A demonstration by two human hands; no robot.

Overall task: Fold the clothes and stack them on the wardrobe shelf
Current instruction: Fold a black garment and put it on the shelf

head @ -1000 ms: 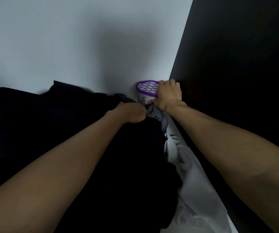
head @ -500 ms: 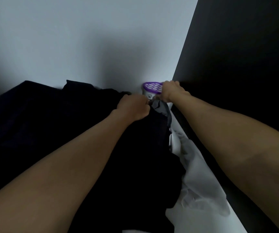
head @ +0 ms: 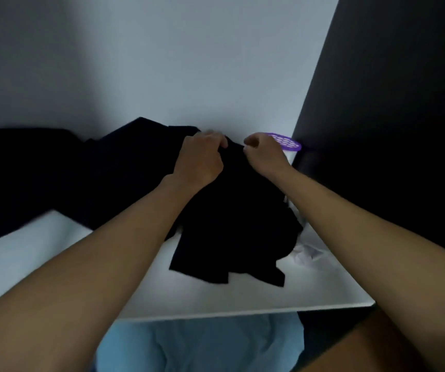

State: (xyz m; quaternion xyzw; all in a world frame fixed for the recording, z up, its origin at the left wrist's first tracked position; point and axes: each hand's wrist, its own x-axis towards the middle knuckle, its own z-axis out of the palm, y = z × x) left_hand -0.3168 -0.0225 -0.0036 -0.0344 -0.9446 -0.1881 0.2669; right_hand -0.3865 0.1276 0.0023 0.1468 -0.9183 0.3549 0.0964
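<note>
Right grip moved off purple tub, pinching black garment, left grip clutching it

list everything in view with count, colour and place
shelf: 1, white, bearing the clothes
black garment: 1, black, middle of shelf
dark clothes: heap, count unclear, near-black, shelf's left
pale cloth: 1, white-grey, partly under black garment's right side
container: 1, white, purple perforated lid, back right corner
blue fabric: 1, light blue, below shelf
back wall: 1, white, behind
side panel: 1, black, right
left hand: 1, grips black garment's far edge
right hand: 1, grips same edge
</note>
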